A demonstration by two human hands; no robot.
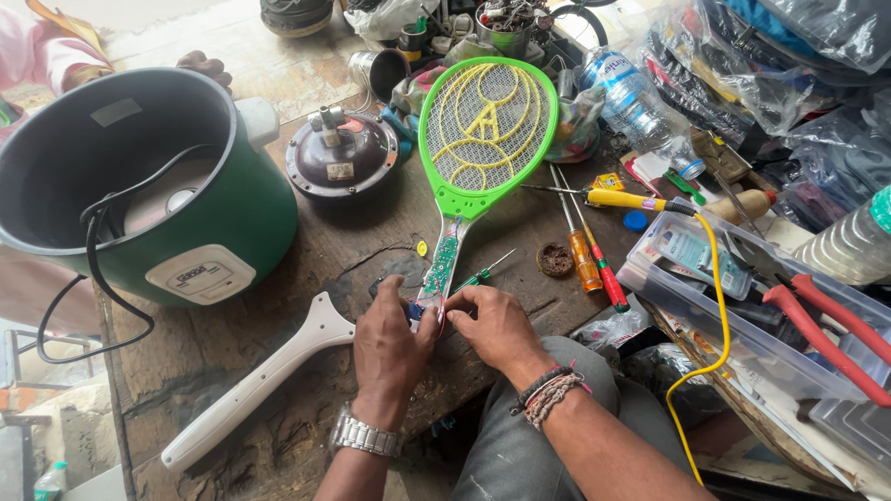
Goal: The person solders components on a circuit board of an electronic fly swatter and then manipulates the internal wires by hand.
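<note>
A green electric fly-swatter racket (485, 125) lies on the wooden workbench with its handle opened, so a green circuit board (442, 262) shows. My left hand (390, 348) and my right hand (497, 325) meet at the lower end of that board, fingertips pinched on small wires and parts there. The removed white handle cover (255, 385) lies just left of my left hand. A small green-handled screwdriver (481, 276) rests beside the board, above my right hand.
A green rice cooker (139, 186) with a black cord stands at the left, a dark round lid (341, 158) behind it. Screwdrivers (585, 255), a yellow soldering iron (631, 199), a plastic bottle (636, 107), a clear tray (742, 315) and red pliers (826, 320) crowd the right. Another person's hand (204, 65) rests far left.
</note>
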